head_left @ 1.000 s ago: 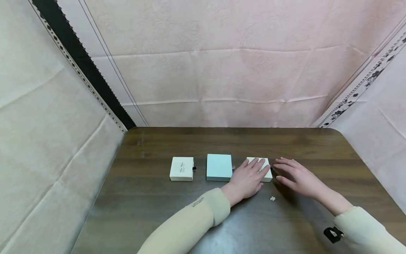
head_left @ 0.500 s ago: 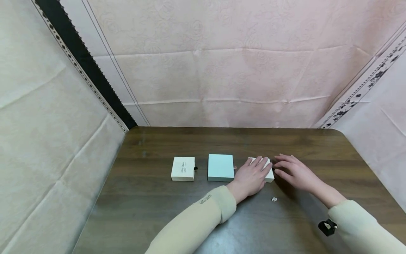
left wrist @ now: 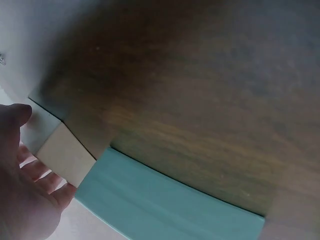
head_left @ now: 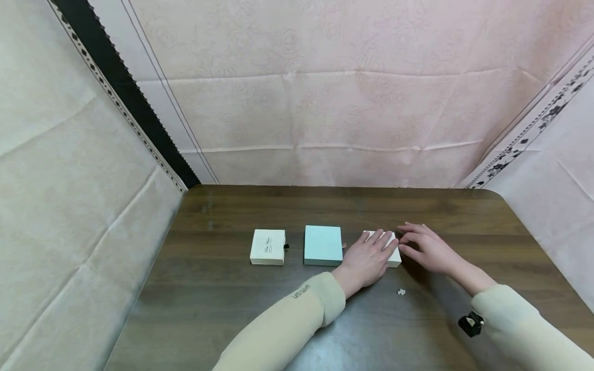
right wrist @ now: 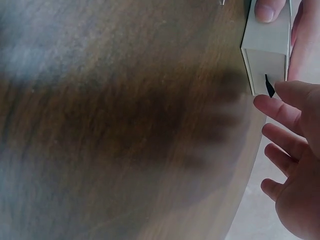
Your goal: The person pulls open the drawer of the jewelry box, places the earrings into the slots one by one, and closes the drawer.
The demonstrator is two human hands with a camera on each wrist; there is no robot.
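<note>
A small white box lies on the wooden table, partly covered by my left hand. The left fingers rest straight and spread over its top, and the thumb touches its near side, as the right wrist view shows. From the box's right end sticks a short black ribbon tab. My right hand is beside that end, fingers apart and loosely bent. Its thumb and forefinger are close around the tab; I cannot tell whether they touch it. A tiny pale silvery piece lies in front of the box.
Left of the left hand lies a light-blue box with a small pinkish tab. Further left is another white box with printed lettering and a black tab. Pale cloth hangs behind and beside the table.
My right hand has moved a little left and away from me, closer to the white box's tab, its thumb and forefinger drawing nearer together. The left hand stays on the box.
</note>
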